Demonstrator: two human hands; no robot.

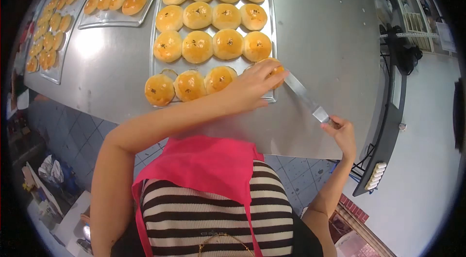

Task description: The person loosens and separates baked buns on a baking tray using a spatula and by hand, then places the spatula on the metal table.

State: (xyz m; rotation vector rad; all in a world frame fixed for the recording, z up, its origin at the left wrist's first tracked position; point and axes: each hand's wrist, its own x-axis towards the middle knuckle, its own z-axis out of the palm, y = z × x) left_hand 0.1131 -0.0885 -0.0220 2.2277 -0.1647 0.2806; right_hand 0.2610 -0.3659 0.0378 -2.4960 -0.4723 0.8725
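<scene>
My left hand (252,87) reaches across the near right corner of the large tray (274,43). Its fingers are curled over a glossy golden bun (277,69), which they partly hide. In my right hand (343,135) is the handle of a metal icing spatula (302,90). The long flat blade slants up to the left, and its tip meets that bun; whether it lies underneath is hidden. Left of my left hand, three more buns, one being this nearest bun (221,79), sit in the front row, slightly apart from the rows behind.
Straight rows of browned buns (197,15) with dark specks on top fill the large tray. A second tray (109,23) and a third tray (54,73) of buns stand to the left. All rest on a steel table (320,19). Shelving (412,24) stands at the far right.
</scene>
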